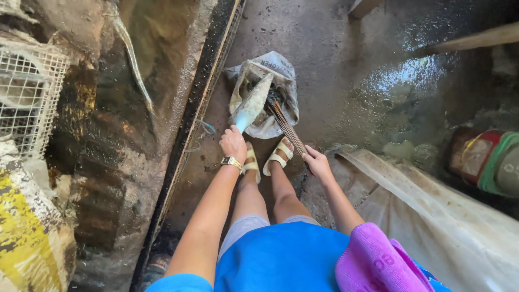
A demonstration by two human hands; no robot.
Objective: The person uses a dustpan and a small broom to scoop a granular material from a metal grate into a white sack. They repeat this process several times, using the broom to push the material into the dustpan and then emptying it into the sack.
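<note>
My left hand point(233, 143), with a gold metal wristwatch point(231, 161) on the wrist, is closed on the lower end of a pale, flattened plastic scoop point(253, 103), which I hold like a dustpan with its far end inside the mouth of a crumpled white woven sack point(273, 67). My right hand point(317, 163) is clamped on the handle end of a thin bundle of brown sticks, a stick broom point(285, 125); its tips lie in the dark dirt at the sack mouth, just beside the scoop. The two hands are apart, one on each side of my feet in beige strapped sandals point(277, 156).

The sack lies on the wet concrete floor point(346, 70), near the long metal drain grate point(200, 103) that runs along the foot of the stained wall on my left.

I think several things can go wrong here. The floor shines with water, and I bend forward over it, so a sandal may slip. The sack is soft and its mouth is not held open by anything; if the broom pushes too hard, the mouth may fold and the dirt fall beside it, perhaps toward the grate. The scoop looks bent and thin, so it may tip and spill.

On my right a dirty pale tarpaulin sheet point(432, 211) lies on the floor, and a pink towel point(378, 262) hangs at my hip; it could slide down into the wet.
</note>
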